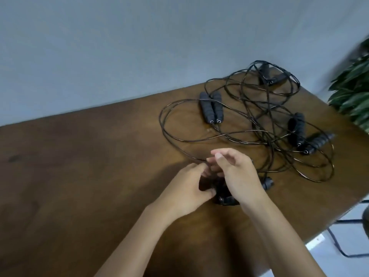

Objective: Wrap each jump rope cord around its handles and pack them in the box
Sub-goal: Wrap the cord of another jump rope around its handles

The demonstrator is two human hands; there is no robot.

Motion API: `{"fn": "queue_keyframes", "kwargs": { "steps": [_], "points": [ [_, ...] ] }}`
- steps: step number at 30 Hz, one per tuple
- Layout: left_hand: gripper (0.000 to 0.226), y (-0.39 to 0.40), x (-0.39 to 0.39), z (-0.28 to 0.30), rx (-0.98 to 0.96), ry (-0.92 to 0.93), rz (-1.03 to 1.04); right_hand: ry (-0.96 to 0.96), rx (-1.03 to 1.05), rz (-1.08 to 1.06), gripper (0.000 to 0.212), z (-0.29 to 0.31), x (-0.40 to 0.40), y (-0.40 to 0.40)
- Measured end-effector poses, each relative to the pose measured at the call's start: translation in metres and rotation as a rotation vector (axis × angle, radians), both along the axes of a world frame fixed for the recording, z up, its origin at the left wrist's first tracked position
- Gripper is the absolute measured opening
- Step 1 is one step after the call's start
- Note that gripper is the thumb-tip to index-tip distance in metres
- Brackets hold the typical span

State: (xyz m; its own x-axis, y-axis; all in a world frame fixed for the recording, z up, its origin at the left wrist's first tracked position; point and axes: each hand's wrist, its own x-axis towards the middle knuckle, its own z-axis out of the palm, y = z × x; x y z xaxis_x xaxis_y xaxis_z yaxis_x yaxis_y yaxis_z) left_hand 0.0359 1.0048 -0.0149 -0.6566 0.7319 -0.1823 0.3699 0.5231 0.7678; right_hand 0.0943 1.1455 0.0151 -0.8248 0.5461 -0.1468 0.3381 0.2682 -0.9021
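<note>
My left hand (pixel 187 188) grips a pair of black foam handles (pixel 225 198) just above the wooden table (pixel 79 176). My right hand (pixel 235 176) is over the same handles and pinches the thin black cord (pixel 179 150) near my left fingertips. One handle end (pixel 267 182) sticks out to the right of my right hand. Several other jump ropes lie in a tangle (pixel 269 120) at the table's far right, with a handle pair side by side (pixel 211 107), another pair (pixel 299 132) further right and a third (pixel 271 76) at the back. No box is in view.
A grey wall rises behind the table. A green leafy plant (pixel 353 90) stands past the table's right corner. A black metal chair frame (pixel 343 236) is on the floor at the lower right, below the table edge.
</note>
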Motion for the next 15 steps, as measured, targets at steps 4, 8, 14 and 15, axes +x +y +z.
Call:
{"fn": "queue_keyframes", "kwargs": {
  "steps": [4,8,14,15],
  "points": [
    [0.056,0.030,0.005,-0.005,-0.052,-0.004,0.011,0.107,0.032,-0.070,0.022,0.005,0.003,0.023],
    [0.077,0.055,0.014,-0.007,-0.188,0.107,-0.041,0.179,0.038,-0.114,0.023,0.001,0.011,0.038],
    [0.072,0.073,0.020,0.000,-0.354,0.240,-0.141,0.173,-0.041,-0.159,0.025,0.003,0.019,0.055],
    [0.066,0.073,0.019,0.003,-0.357,0.241,-0.138,0.176,-0.066,-0.141,0.025,0.006,0.020,0.057]
  ]
}}
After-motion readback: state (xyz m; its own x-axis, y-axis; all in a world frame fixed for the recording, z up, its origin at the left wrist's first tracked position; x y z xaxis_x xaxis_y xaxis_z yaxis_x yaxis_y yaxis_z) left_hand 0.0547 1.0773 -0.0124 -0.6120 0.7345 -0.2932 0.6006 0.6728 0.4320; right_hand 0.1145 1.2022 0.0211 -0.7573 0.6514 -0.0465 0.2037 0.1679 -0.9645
